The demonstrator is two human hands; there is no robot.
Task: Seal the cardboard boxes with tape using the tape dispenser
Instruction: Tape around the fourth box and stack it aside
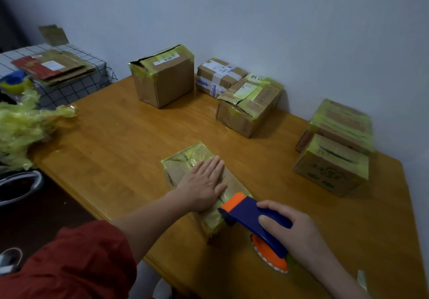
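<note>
A small flat cardboard box [183, 159], covered in yellowish tape, lies near the front edge of the wooden table [111, 141]. My left hand [204, 182] presses flat on its top, fingers straight. My right hand [292, 226] grips the handle of a blue and orange tape dispenser [246, 210]. The dispenser's orange nose touches the box's near right end. Its tape roll [269, 257] hangs below my hand over the table.
Several taped boxes stand along the wall: one tall [162, 76], two in the middle [248, 103], two at the right [334, 150]. Crumpled yellow tape [23, 127] lies at the left edge. A side table [69, 83] holds flattened cardboard and another tape roll [15, 81].
</note>
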